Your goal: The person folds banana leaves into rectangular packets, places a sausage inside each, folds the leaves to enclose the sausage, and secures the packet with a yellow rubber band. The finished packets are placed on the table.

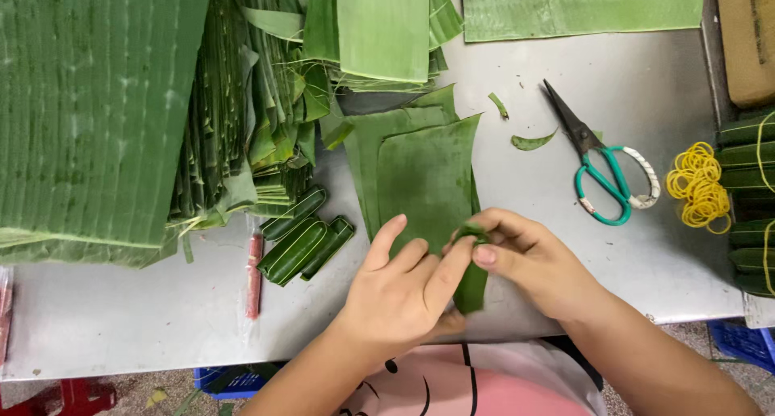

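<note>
A blue crate [739, 345] shows at the lower right under the table edge, and another blue crate [230, 381] sits below the front edge; what either holds cannot be told.

On the grey metal table [565, 246], the left hand [400, 291] and the right hand [533, 259] meet over a small leaf-wrapped roll [471, 283] near the front edge. The left hand's fingers [448, 271] lie close together, pressed along the roll's side with the thumb raised apart. The right hand's fingertips [484, 255] curl in and pinch the roll's top end. Both hands rest on cut banana leaf pieces [420, 166].

To the left lie three finished leaf rolls [303, 238] and, just beside them, a pink sausage stick [254, 275]. Stacks of banana leaves [105, 117] fill the upper left. Green-handled scissors [601, 162] and a heap of yellow rubber bands [701, 186] lie to the right, well apart from the hands, with bundled rolls [751, 202] at the right edge.
</note>
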